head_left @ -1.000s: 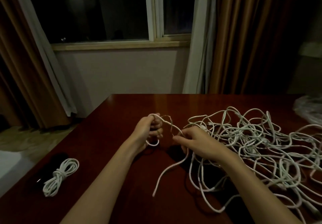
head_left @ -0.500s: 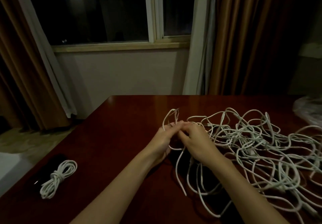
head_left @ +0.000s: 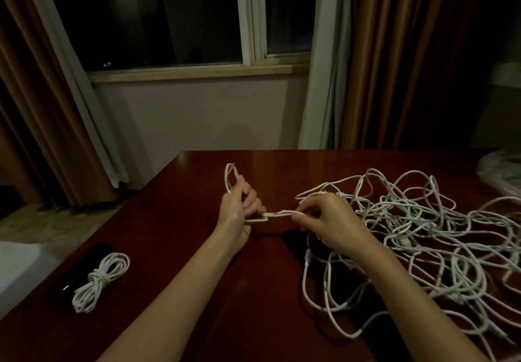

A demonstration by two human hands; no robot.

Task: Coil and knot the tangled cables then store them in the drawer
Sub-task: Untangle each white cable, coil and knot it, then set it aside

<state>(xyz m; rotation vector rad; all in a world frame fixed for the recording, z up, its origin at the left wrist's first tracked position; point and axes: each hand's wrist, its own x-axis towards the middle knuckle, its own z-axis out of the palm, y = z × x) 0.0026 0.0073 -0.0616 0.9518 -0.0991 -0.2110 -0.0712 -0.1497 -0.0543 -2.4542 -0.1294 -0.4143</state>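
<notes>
1. Dark reddish-brown polished wooden tabletop (head_left: 174, 319); carries every item listed below.
2. Left hand (head_left: 235, 215), raised above the middle of the tabletop: fingers curled round a small coil of white cable (head_left: 229, 177), one loop standing up above the fist, another showing below it.
3. Right hand (head_left: 331, 225), just right of the left hand: thumb and fingertips pinch a short doubled run of that same cable (head_left: 277, 215), which stretches level between the two hands.
4. Large loose tangle of white cables (head_left: 423, 232), spread over the right half of the tabletop, reaching toward the near right corner; strands pass under the right wrist.
5. Finished white cable bundle, coiled and knotted round its middle (head_left: 98, 281), lying near the left edge of the tabletop, well apart from the hands.
6. Dark flat object (head_left: 84, 263) partly under that bundle at the left edge; possibly a pouch or case, too dim to tell, contents not visible.
7. Pale translucent plastic bag (head_left: 500, 173) at the far right edge; contents indistinct.
8. Window with pale frame (head_left: 253, 23) and brown curtains (head_left: 408, 65) beyond the far edge.
</notes>
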